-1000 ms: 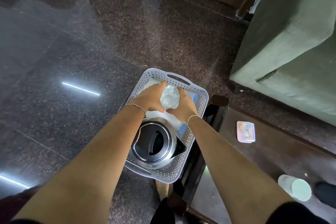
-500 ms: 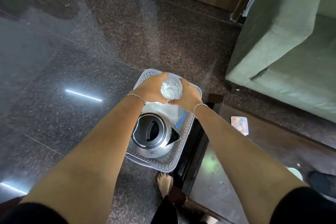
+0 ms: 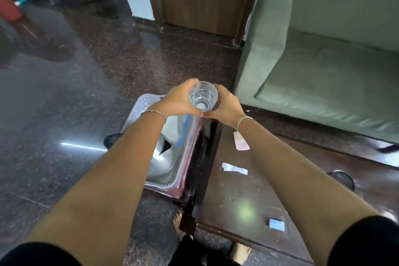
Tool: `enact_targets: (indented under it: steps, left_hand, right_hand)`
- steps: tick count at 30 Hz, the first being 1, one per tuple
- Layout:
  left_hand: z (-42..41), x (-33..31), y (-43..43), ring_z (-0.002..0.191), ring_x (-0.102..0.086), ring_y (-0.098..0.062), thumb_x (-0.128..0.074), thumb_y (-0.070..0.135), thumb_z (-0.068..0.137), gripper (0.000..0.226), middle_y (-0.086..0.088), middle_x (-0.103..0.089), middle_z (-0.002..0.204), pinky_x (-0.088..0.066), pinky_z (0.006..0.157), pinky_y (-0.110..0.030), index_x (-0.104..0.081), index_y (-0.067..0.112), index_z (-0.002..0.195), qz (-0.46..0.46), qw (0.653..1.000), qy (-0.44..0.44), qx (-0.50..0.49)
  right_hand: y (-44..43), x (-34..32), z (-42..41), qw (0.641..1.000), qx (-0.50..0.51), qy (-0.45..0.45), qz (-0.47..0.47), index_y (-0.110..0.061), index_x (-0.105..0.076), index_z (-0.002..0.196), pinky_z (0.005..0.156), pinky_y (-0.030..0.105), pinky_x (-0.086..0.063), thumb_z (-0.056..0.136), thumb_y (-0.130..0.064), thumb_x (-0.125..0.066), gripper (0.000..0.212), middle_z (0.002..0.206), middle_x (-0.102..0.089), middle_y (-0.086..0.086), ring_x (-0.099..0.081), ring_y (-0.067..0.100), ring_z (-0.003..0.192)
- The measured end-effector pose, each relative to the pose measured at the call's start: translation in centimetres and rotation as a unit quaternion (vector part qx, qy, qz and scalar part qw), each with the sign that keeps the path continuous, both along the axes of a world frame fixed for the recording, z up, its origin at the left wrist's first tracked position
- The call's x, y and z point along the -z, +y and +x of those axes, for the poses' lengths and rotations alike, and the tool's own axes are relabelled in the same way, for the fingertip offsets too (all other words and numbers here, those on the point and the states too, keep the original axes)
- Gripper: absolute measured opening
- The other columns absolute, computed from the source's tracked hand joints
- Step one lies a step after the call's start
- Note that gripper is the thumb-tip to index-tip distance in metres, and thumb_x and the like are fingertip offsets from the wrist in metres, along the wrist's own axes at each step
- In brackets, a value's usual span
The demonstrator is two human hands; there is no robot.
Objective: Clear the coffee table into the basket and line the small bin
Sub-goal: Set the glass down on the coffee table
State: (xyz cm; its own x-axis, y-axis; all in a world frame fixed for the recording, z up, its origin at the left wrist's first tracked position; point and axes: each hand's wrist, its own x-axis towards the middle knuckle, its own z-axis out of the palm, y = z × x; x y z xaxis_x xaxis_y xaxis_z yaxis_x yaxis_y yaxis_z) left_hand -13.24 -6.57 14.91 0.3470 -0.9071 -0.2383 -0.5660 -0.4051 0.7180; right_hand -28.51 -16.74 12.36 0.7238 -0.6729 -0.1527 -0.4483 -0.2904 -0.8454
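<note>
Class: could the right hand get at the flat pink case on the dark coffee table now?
Likely yes, once freed: the flat pink case lies uncovered beside the wrist, but the right hand and left hand both hold the clear glass tumbler.

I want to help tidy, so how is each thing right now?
glass, upright, gripped by left hand and right hand
basket, on the floor, holding the kettle
kettle, inside the basket
coffee table, small packets lying on it
pink packet, flat on the table

Clear glass (image 3: 203, 95) upright above white basket (image 3: 144, 101), kettle (image 3: 165, 153) inside.
</note>
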Motion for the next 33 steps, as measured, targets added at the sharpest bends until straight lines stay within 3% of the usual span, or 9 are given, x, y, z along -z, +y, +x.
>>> enact_targets:
  steps: [3, 6, 12, 17, 22, 29, 33]
  left_hand:
    - [-4.6, -1.2, -1.0, 0.106, -0.058, -0.014, -0.090, 0.028, 0.055, 0.089, 0.011, -0.057, 0.118, -0.049, 0.087, -0.027, -0.041, 0.032, 0.131, -0.018, 1.000, 0.015, 0.020]
    - [-9.3, -1.7, -2.1, 0.109, -0.058, -0.015, -0.092, 0.026, 0.052, 0.089, 0.009, -0.058, 0.121, -0.049, 0.095, -0.034, -0.045, 0.033, 0.128, -0.029, 0.998, 0.033, 0.036]
    - [-19.0, -1.1, -4.7, 0.112, -0.058, -0.012, -0.094, 0.027, 0.049, 0.093, 0.012, -0.058, 0.123, -0.047, 0.100, -0.035, -0.047, 0.030, 0.130, -0.018, 0.995, 0.057, 0.086]
    - [-26.8, 0.8, -6.4, 0.109, -0.059, -0.014, -0.093, 0.027, 0.049, 0.091, 0.009, -0.060, 0.120, -0.049, 0.096, -0.030, -0.048, 0.029, 0.128, 0.000, 0.990, 0.077, 0.118]
    - [-33.7, 3.3, -7.0, 0.113, -0.058, -0.015, -0.092, 0.028, 0.052, 0.094, 0.008, -0.058, 0.123, -0.048, 0.099, -0.036, -0.044, 0.027, 0.132, 0.011, 0.982, 0.089, 0.164]
    - [-41.7, 6.6, -7.0, 0.108, -0.057, -0.015, -0.089, 0.023, 0.055, 0.090, 0.009, -0.058, 0.121, -0.049, 0.092, -0.030, -0.044, 0.029, 0.132, 0.039, 0.968, 0.077, 0.234]
    - [-45.2, 9.1, -6.8, 0.104, -0.057, -0.014, -0.086, 0.011, 0.058, 0.086, 0.008, -0.057, 0.114, -0.047, 0.082, -0.015, -0.043, 0.026, 0.131, 0.066, 0.955, 0.102, 0.271]
  right_hand:
    - [-0.7, -1.0, -5.3, 0.999, 0.024, -0.024, 0.013, -0.034, -0.054, 0.123, 0.080, 0.022, -0.055, 0.046, -0.038, -0.090, 0.085, 0.103, -0.069, -0.017, -0.065, -0.004, 0.095]
    - [-1.2, -1.5, -10.5, 0.999, 0.043, -0.027, 0.002, -0.036, -0.054, 0.121, 0.075, 0.014, -0.051, 0.043, -0.041, -0.090, 0.085, 0.097, -0.067, -0.022, -0.062, -0.011, 0.092]
    - [-2.0, -0.6, -21.0, 0.995, 0.101, -0.016, 0.018, -0.029, -0.055, 0.120, 0.085, 0.033, -0.057, 0.045, -0.043, -0.087, 0.083, 0.103, -0.070, -0.011, -0.067, 0.007, 0.096]
    - [-2.1, 0.6, -29.4, 0.990, 0.138, -0.006, 0.010, -0.029, -0.054, 0.124, 0.085, 0.023, -0.055, 0.045, -0.042, -0.090, 0.087, 0.102, -0.068, -0.018, -0.066, -0.001, 0.094]
    - [-1.2, 2.4, -36.8, 0.987, 0.161, 0.021, 0.004, -0.025, -0.051, 0.129, 0.089, 0.032, -0.054, 0.051, -0.041, -0.089, 0.088, 0.112, -0.067, -0.009, -0.065, 0.011, 0.102]
    - [2.0, 6.2, -44.6, 0.962, 0.265, 0.028, 0.055, -0.030, -0.050, 0.128, 0.090, 0.036, -0.054, 0.049, -0.039, -0.090, 0.089, 0.111, -0.067, -0.012, -0.065, 0.010, 0.102]
    - [4.1, 8.8, -47.5, 0.944, 0.320, 0.034, 0.067, -0.032, -0.050, 0.126, 0.089, 0.032, -0.053, 0.051, -0.036, -0.091, 0.085, 0.106, -0.066, -0.016, -0.064, 0.008, 0.101]
